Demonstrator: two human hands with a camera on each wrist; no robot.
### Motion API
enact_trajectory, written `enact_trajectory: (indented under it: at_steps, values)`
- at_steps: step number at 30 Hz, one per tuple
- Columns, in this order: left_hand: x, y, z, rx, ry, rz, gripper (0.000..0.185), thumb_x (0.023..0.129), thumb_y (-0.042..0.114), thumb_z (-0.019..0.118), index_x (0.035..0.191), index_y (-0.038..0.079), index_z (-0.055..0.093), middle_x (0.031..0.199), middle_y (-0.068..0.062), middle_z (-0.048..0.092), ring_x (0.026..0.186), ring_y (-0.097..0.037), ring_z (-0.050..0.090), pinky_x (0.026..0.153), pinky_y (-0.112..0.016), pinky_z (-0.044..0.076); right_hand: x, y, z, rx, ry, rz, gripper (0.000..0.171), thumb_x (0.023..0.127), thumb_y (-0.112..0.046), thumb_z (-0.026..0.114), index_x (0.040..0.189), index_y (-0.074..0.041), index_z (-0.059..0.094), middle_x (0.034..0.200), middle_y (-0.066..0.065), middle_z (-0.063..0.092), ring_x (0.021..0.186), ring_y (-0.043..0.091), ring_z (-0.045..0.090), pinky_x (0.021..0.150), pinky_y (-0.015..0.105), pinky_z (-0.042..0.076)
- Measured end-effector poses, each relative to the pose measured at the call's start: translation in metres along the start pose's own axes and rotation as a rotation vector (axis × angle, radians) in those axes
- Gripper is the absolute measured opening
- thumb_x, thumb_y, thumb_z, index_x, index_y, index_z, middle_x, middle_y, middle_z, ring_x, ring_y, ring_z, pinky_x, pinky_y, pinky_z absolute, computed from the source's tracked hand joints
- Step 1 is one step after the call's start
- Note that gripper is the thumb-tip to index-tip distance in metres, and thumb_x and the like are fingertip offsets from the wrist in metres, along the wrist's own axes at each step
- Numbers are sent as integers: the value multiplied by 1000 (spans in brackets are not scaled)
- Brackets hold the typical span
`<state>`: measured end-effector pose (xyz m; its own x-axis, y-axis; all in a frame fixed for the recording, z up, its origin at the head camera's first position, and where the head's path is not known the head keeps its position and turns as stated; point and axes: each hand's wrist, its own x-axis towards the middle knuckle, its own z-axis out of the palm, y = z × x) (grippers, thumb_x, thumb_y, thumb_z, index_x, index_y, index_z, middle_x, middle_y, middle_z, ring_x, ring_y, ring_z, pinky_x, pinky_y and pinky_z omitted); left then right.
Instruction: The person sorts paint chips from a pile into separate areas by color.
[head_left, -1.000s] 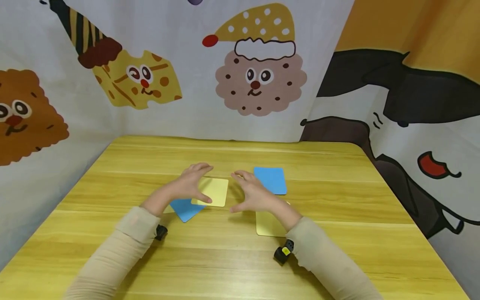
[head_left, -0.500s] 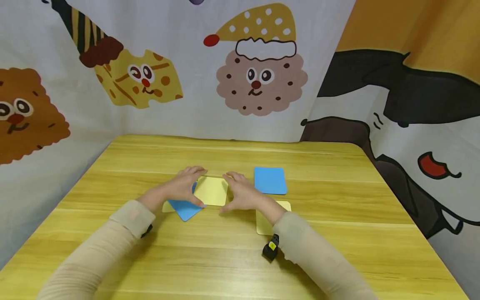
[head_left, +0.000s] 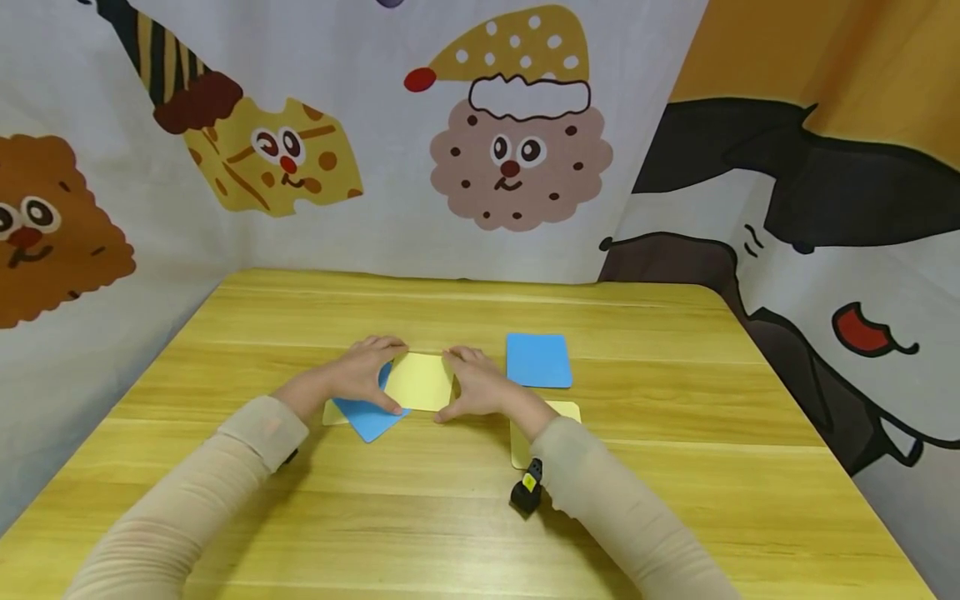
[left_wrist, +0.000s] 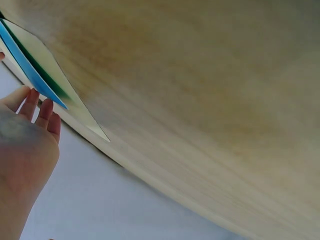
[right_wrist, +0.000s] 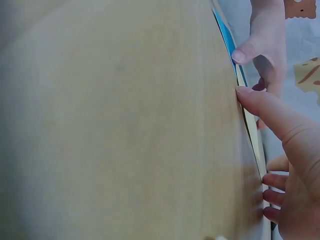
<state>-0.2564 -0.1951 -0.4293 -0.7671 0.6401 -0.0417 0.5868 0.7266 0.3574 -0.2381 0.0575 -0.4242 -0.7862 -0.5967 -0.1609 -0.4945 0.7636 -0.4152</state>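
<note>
A yellow square card (head_left: 420, 382) lies partly over a tilted blue square card (head_left: 372, 419). A corner of another yellow card (head_left: 334, 414) shows under the blue one. My left hand (head_left: 358, 372) is at the left side of this overlapping group, thumb and fingers spread over it. From the right, my right hand (head_left: 480, 382) spans the top yellow card's right edge, thumb at the near corner and fingers at the far one. In the right wrist view, right fingertips (right_wrist: 271, 195) rest along a card's edge; in the left wrist view, left fingertips (left_wrist: 44, 107) are by the blue card's edge.
A blue card (head_left: 538, 360) lies to the right of the hands. Nearer, a yellow card (head_left: 522, 446) is partly covered by the right forearm. They lie on a wooden table (head_left: 420, 533), with a printed cloth (head_left: 390, 242) hanging behind.
My right hand has moved left to the top yellow card's right edge. The left hand has drawn slightly left, showing more of the cards. The separate right-hand cards stay put.
</note>
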Motion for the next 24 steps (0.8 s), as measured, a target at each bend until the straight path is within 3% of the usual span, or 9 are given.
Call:
enact_trajectory:
  at_steps: [15,24]
  values:
    - [1,2,4,-15,23,38,96,67,58,78,137,-1,48,134,-11,44,119,-30,40,95,-53,34,1,-1,2,15,-11,5,104,75,-54,75,151,-4,25,151,10,24,139,27,20,109,42,25]
    - [-2,6,1,-34,67,55,97,64,53,81,137,-3,48,132,-11,43,118,-29,40,94,-52,35,4,2,3,11,-2,-14,104,75,-52,77,151,-4,25,150,12,24,137,27,21,108,41,26]
